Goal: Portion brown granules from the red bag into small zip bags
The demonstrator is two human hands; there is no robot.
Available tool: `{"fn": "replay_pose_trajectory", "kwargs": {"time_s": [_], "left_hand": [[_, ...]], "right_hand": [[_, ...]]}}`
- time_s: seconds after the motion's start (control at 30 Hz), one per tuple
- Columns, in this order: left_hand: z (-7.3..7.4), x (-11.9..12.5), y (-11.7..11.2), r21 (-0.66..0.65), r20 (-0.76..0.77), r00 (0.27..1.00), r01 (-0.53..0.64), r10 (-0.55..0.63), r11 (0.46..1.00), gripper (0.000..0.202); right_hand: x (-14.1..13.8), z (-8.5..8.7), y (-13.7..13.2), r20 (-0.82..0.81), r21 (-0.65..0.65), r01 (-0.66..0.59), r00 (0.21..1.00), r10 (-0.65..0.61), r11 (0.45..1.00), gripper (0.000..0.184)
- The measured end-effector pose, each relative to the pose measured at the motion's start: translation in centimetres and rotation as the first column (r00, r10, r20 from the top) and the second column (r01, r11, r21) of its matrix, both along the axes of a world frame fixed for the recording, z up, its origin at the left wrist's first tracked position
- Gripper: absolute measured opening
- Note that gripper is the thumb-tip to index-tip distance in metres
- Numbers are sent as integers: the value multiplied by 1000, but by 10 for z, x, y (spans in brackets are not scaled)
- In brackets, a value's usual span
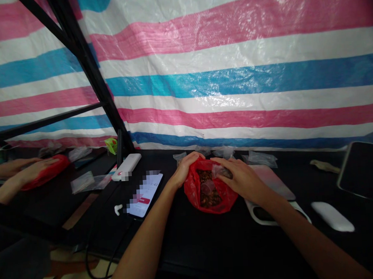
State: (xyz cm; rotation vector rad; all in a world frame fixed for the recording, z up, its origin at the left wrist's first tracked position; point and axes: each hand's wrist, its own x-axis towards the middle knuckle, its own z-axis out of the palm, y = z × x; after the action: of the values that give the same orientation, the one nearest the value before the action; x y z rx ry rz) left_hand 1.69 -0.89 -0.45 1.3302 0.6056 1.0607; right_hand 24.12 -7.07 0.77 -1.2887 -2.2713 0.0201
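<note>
A red plastic bag [194,193] full of small brown pieces lies open on the black table [211,246]. My left hand [185,168] grips the bag's far left rim, fingers curled over it. My right hand [240,178] hovers over the bag's right side and pinches a small clear plastic pouch [220,170]. A small clear cup [207,187] rests inside the bag on the brown pieces.
A lit phone [145,195], a white power bank [128,166] and a white earbud [117,209] lie to the left. A digital scale [272,193] sits under my right arm, a white case [332,216] and a dark tray [365,171] further right. Another person's hands [28,170] press a red bag at far left.
</note>
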Motion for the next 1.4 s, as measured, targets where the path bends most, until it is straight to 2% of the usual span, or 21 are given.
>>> {"fn": "replay_pose_trajectory", "kwargs": {"time_s": [0.27,0.4,0.53,0.63,0.77,0.83,0.93,1.0,1.1,1.17,1.27,1.33,1.4], "left_hand": [[-2,0,1,21,1,1000,7,-7,1000,29],[-1,0,1,-1,-8,1000,21,-21,1000,30],[0,-1,0,-9,-1,1000,-4,4,1000,32],[-1,-2,1,-39,24,999,-40,41,998,34],[-1,-4,2,-157,93,992,-65,81,985,39],[0,-4,2,-215,133,988,-47,77,975,42],[1,-4,2,-244,173,982,-32,76,969,44],[1,-4,2,-248,188,979,-31,80,968,44],[1,-4,2,-260,199,977,-24,78,965,43],[1,-5,3,-261,198,977,-27,81,965,43],[1,-6,4,-265,206,975,-24,81,964,43],[0,-6,5,-271,206,976,-14,72,962,45],[0,-6,6,-266,194,978,-25,79,964,47]], "right_hand": [[-2,0,0,10,22,28,1000,-29,999,43],[-2,-2,0,2,42,60,998,-60,997,46],[-5,1,-1,-76,18,61,995,-59,998,44],[-2,12,-3,-210,-51,12,977,-23,999,35],[32,30,-4,-404,-207,-90,915,-1,974,29],[59,32,-2,-378,-333,-108,925,-28,937,32],[96,29,-1,-250,-460,4,959,-134,888,37],[110,25,-1,-190,-443,46,971,-144,895,48],[112,24,0,-202,-386,33,972,-120,922,64],[108,24,3,-274,-345,31,952,-133,938,62],[106,24,10,-400,-265,115,890,-217,957,54],[108,24,14,-431,-237,152,869,-244,959,50],[113,25,15,-426,-246,135,875,-232,960,49]]}}
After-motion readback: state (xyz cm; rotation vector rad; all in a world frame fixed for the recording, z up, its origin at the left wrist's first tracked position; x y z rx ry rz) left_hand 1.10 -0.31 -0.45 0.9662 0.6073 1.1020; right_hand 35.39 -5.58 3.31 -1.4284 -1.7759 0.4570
